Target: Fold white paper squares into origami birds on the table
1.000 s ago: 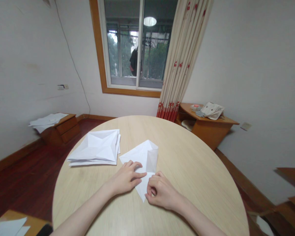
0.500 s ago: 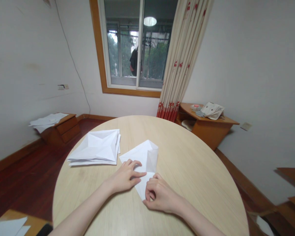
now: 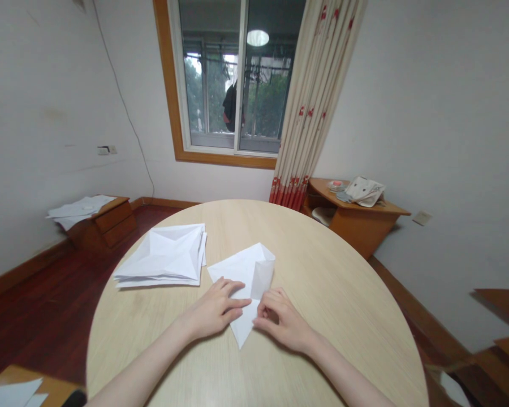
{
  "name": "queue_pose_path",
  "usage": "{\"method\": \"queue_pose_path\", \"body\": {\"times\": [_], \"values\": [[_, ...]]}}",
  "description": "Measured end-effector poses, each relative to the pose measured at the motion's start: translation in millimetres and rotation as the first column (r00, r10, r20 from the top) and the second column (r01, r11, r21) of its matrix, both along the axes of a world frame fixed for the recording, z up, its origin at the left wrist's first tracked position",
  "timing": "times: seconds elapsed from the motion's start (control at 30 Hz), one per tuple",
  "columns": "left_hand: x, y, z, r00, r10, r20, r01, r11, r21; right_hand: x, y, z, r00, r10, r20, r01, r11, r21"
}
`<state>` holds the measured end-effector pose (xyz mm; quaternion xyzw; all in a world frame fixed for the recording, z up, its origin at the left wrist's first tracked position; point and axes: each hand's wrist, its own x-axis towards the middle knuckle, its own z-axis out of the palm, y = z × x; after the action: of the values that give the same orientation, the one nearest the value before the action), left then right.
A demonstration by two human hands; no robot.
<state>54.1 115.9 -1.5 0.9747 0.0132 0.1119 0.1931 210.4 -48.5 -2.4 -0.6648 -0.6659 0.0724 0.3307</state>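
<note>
A person's left hand point(image 3: 218, 310) lies with fingers spread on a folded white sheet point(image 3: 240, 265) near the middle of a round wooden table point(image 3: 348, 316), while the right hand point(image 3: 282, 323) curls at the sheet's right edge; whether its thumb and fingers pinch the paper cannot be told. The sheet's narrow point faces the person. Just beyond, to the left, rests a stack of creased white paper point(image 3: 165, 255). Farther back stand a low drawer unit point(image 3: 116, 221), a corner cabinet point(image 3: 356, 229) and a patterned curtain point(image 3: 311, 107) beside a window point(image 3: 214, 90).
</note>
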Motion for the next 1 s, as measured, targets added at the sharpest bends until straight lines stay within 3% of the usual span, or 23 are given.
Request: {"method": "queue_pose_path", "body": {"times": [0.23, 0.47, 0.57, 0.73, 0.83, 1.0], "values": [[1.2, -9.7, 2.1, 0.999, -0.036, 0.022, 0.037, 0.998, -0.053, 20.5, -2.9, 0.4, 0.954, -0.086, 0.288, 0.023, 0.977, 0.214], [-0.2, -17.9, 11.0, 0.999, -0.018, 0.046, 0.029, 0.971, -0.239, 31.7, -7.5, 4.3, 0.847, -0.202, 0.492, 0.065, 0.957, 0.282], [-1.4, -19.6, 14.8, 1.0, 0.005, 0.002, -0.005, 0.963, -0.269, 33.7, -7.4, 4.6, 0.822, -0.235, 0.519, 0.063, 0.943, 0.327], [-1.3, -22.3, 19.0, 0.998, 0.008, -0.055, -0.02, 0.976, -0.217, 35.8, -7.4, 6.2, 0.848, -0.254, 0.465, 0.044, 0.908, 0.417], [-0.5, -22.3, 18.4, 0.997, -0.005, -0.075, -0.008, 0.985, -0.172, 38.4, -9.6, 10.0, 0.857, -0.202, 0.473, 0.019, 0.932, 0.363], [0.1, -20.5, 17.2, 0.995, -0.086, -0.044, 0.079, 0.985, -0.151, 47.4, -14.0, 11.9, 0.894, -0.087, 0.44, 0.04, 0.993, 0.114]]}}
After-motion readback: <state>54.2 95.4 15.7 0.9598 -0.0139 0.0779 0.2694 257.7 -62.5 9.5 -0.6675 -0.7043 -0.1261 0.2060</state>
